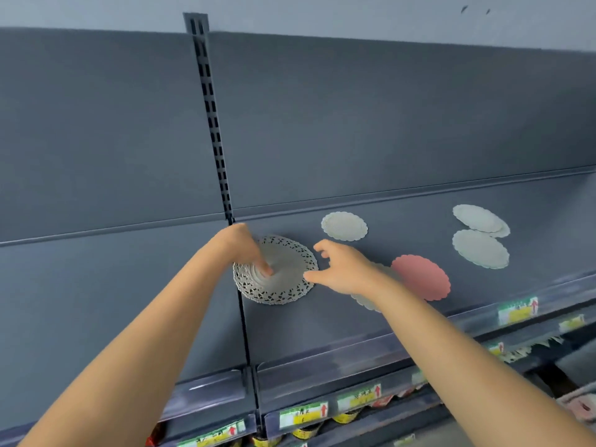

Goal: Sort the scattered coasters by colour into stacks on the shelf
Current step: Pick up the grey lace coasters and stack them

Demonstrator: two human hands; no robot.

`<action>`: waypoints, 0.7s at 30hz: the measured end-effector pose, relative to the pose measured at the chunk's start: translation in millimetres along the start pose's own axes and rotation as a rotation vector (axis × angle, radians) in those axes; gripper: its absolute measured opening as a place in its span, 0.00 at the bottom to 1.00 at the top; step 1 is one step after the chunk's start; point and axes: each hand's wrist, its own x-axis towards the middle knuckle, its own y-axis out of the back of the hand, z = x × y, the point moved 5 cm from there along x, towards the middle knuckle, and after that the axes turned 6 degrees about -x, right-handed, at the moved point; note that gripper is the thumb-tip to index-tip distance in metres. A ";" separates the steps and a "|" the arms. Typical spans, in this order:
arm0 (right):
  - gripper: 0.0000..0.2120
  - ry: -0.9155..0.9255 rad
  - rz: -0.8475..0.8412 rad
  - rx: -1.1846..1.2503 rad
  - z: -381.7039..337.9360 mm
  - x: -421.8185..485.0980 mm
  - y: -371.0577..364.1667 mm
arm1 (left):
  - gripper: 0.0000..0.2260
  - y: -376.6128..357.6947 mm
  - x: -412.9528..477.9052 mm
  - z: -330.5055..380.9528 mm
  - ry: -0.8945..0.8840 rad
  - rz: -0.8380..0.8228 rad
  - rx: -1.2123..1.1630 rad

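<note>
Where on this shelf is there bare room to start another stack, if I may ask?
Bare shelf lies left of the lace stack and in front of it. A gap sits between the lone pale coaster and the right-hand cluster. Crowded around the right hand and pink coaster.

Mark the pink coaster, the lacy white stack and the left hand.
pink scalloped round coaster [422,278]: head view, its centre.
lacy white round coaster stack [292,264]: head view, plain inner disc.
left hand [240,246]: head view, its back.

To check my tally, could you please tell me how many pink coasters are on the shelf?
1: the pink coaster lies just right of the right hand, near the shelf front. More may be hidden under the arm or lace stack.
</note>
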 end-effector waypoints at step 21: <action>0.10 0.527 -0.587 0.864 -179.7 -35.0 -35.1 | 0.15 12.0 -255.7 -110.7 0.314 1.011 -1.142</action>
